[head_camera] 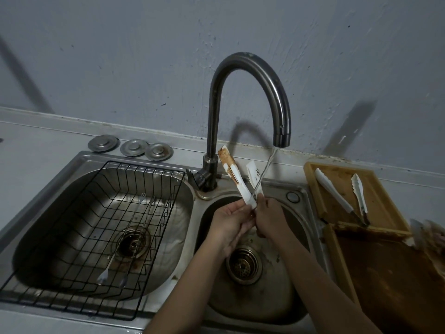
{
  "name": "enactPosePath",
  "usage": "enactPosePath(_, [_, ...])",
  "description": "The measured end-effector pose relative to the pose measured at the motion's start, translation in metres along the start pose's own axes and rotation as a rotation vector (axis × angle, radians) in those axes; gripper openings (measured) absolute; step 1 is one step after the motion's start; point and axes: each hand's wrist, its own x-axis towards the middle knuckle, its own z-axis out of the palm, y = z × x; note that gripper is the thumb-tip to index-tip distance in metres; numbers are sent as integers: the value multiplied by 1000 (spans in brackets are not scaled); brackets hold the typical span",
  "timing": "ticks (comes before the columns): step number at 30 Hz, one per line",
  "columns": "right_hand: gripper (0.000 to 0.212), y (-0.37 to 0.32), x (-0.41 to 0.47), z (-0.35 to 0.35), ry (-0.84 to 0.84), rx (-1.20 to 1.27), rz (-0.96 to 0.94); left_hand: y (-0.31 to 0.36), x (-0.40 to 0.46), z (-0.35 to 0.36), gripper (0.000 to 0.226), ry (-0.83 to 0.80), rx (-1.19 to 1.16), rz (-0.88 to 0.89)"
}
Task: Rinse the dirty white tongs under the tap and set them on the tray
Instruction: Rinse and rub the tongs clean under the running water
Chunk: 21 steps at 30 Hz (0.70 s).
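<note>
Both hands, left hand (232, 221) and right hand (268, 219), gripping rust-smeared flat white tongs (234, 175) beneath curved steel tap (250, 97)

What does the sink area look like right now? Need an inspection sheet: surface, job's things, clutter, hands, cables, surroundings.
Surface: steel double sink, stained; grey counter around it.
Job's things: dirty white plastic tongs with brown residue, tips up, open, under the running stream from the dark curved metal tap; wooden tray on the right holds two other white tongs.
Clutter: black wire rack over the left basin with thin metal utensils; three round metal sink plugs behind.
Hands: left hand and right hand both grip the tongs' hinge end.
Cables: nothing seen.
Surroundings: scuffed grey wall.
</note>
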Motion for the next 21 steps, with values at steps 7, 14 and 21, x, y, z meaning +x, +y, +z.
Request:
enactPosePath(7, [46, 4, -7, 3, 11, 3, -9, 0, -8, 1, 25, 28, 133, 28])
enactPosePath(14, [48, 4, -5, 4, 37, -8, -28, 2, -4, 2, 24, 76, 98, -4])
enactPosePath(21, [45, 4, -6, 4, 30, -13, -24, -1, -3, 2, 19, 83, 95, -13])
